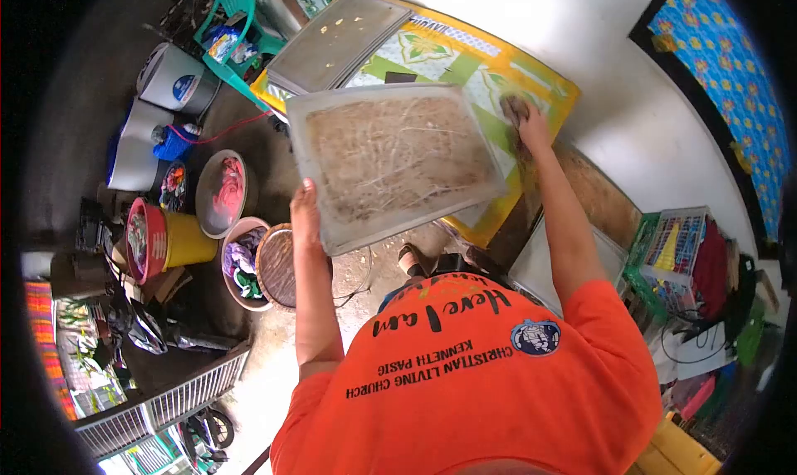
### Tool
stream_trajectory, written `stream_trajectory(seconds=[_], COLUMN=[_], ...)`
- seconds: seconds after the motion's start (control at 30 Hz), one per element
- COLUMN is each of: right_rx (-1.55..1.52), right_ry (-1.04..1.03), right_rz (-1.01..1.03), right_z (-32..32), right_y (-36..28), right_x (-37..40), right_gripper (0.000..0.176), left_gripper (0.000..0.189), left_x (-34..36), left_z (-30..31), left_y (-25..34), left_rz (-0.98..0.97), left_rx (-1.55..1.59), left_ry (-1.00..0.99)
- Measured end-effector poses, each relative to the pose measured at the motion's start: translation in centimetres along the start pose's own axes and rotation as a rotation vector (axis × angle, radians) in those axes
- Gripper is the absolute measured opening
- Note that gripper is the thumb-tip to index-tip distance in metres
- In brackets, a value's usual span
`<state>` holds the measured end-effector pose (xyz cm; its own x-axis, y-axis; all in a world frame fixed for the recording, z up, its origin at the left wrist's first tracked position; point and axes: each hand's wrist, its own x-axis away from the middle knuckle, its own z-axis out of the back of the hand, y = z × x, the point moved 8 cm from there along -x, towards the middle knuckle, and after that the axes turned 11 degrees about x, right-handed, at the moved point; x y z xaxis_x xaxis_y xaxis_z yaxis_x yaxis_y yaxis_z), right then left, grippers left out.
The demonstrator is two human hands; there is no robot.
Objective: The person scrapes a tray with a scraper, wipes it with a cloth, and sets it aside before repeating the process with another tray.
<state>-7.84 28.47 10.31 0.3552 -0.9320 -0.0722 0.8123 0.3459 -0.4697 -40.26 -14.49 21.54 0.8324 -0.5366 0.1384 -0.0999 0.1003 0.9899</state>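
Observation:
My left hand (pixel 305 213) is closed on the near left edge of a shallow rectangular tray (pixel 403 147), its thumb on the rim. The tray is tilted toward me, and its pale-rimmed inner face is brown with streaks and scratches. Off the tray's right side, my right hand (pixel 534 129) grips a dark, crumpled rag (pixel 515 108) above the table. Beneath both lies the table (pixel 567 89), spread with a green, white and yellow patterned cover. A stack of flat grey trays (pixel 336 39) rests at its far left.
On the left floor stand a grey basin (pixel 203 197) with pink cloth, a tub (pixel 235 288) of laundry, a round wooden stool (pixel 278 267) and a yellow bucket (pixel 187 238). A green chair (pixel 249 43) is behind them. Crates (pixel 672 251) stand at right.

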Motion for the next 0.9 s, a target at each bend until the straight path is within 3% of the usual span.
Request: stream_trajectory(seconds=[0.03,0.1,0.27,0.3,0.33,0.43,0.57,0.7,0.83,0.9], right_rx=[-0.15,-0.242,-0.243,-0.229,-0.241,-0.142,0.042,0.082,0.052,0.055], right_ry=[0.174,0.227,0.023,-0.026,0.031,0.121,0.247,0.295,0.154,0.133], right_rz=[0.073,0.06,0.029,0.002,0.054,-0.068,-0.065,-0.039,-0.226,-0.285], right_z=[1.2,1.6,1.3,1.1,0.9,1.8,7.3,10.4,9.5,7.7], right_y=[-1.1,-2.4,-2.0,-0.9,0.2,4.7,4.3,3.9,6.7,9.5], right_x=[-0.7,-1.9,0.3,1.3,2.3,6.9,12.2,15.3,17.9,19.2], right_gripper=[0.057,0.079,0.078,0.076,0.074,0.068,0.064,0.061,0.058,0.057], left_gripper=[0.053,0.051,0.05,0.049,0.048,0.049,0.047,0.05,0.044,0.041], left_x=[0.0,0.1,-1.8,-0.9,-0.6,-0.2,-0.8,2.1,9.1,11.3], left_z=[0.8,2.0,2.6,0.9,-0.6,-5.6,-13.9,-25.0,-34.8,-37.7], left_y=[0.8,2.3,2.5,4.3,5.0,4.6,1.6,0.5,-4.2,-9.8], left_rz=[-0.059,-0.059,-0.121,-0.11,-0.083,0.064,0.166,0.086,0.237,0.361], left_rx=[-0.026,-0.013,0.079,0.079,0.08,0.3,0.367,-0.102,-0.068,0.082], left_ry=[0.016,0.024,-0.055,-0.056,-0.104,-0.255,-0.431,-0.549,-0.823,-0.836])
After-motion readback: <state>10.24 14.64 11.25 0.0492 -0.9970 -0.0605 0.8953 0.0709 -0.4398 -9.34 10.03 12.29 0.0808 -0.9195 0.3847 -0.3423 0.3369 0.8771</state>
